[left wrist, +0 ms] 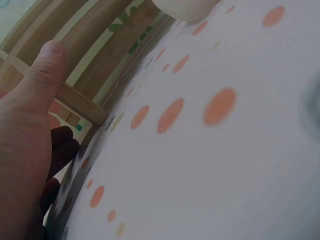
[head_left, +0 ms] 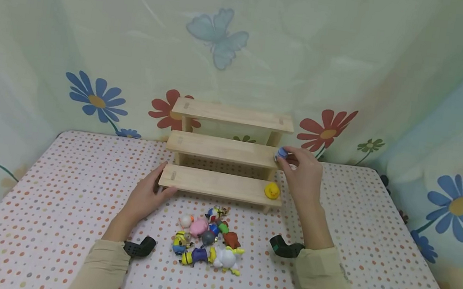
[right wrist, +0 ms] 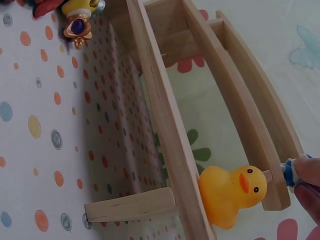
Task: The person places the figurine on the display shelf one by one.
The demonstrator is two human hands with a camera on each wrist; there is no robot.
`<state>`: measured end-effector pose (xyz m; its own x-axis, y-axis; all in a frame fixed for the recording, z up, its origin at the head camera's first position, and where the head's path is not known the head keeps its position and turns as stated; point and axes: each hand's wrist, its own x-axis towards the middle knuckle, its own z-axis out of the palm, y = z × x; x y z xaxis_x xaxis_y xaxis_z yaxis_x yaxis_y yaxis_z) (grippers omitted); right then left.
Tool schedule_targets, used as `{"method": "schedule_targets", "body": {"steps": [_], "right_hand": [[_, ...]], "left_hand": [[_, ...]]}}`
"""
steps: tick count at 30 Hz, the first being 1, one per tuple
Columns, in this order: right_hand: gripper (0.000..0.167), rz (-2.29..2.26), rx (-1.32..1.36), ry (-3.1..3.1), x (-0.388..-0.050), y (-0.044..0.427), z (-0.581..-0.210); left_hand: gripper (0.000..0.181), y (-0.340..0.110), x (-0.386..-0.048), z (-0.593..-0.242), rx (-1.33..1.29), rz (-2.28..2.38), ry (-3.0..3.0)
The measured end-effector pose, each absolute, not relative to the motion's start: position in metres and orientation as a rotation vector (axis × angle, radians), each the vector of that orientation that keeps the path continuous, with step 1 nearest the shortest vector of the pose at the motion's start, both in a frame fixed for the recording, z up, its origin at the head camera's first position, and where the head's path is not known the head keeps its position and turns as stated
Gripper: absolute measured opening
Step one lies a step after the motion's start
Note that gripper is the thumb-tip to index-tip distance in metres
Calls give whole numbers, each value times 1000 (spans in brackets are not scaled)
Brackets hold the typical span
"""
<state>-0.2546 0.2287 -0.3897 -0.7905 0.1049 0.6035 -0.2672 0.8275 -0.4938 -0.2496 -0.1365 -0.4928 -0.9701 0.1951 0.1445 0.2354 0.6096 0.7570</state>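
A three-tier wooden step shelf (head_left: 222, 149) stands at the back of the table. My left hand (head_left: 148, 193) holds the left end of its lowest tier, the thumb (left wrist: 46, 75) at the front edge and the other fingers round the side. At the right end of the middle tier, my right hand (head_left: 305, 174) pinches a small blue-and-white figurine (head_left: 281, 153) between thumb and fingertips. The fingers hide most of the figurine (right wrist: 288, 172), and its kind cannot be told. Below it, a yellow rubber duck (head_left: 271, 190) sits on the right end of the lowest tier.
In front of the shelf lies a pile of small toy figures, among them a minion figure (head_left: 179, 242), a pink round toy (head_left: 198, 227) and a white-and-yellow figure (head_left: 227, 258). A dotted cloth (head_left: 77, 202) covers the table. A flowered curtain (head_left: 271, 33) hangs behind.
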Motion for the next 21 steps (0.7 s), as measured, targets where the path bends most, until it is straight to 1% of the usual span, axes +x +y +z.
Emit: {"method": "schedule_targets", "body": {"steps": [7, 21], "right_hand": [[26, 728, 114, -2369, -257, 228, -393], [24, 804, 107, -2339, -261, 228, -400]], "left_hand": [[87, -136, -249, -492, -382, -1301, -2768], [87, -137, -247, -491, -381, -1311, -2779]]}}
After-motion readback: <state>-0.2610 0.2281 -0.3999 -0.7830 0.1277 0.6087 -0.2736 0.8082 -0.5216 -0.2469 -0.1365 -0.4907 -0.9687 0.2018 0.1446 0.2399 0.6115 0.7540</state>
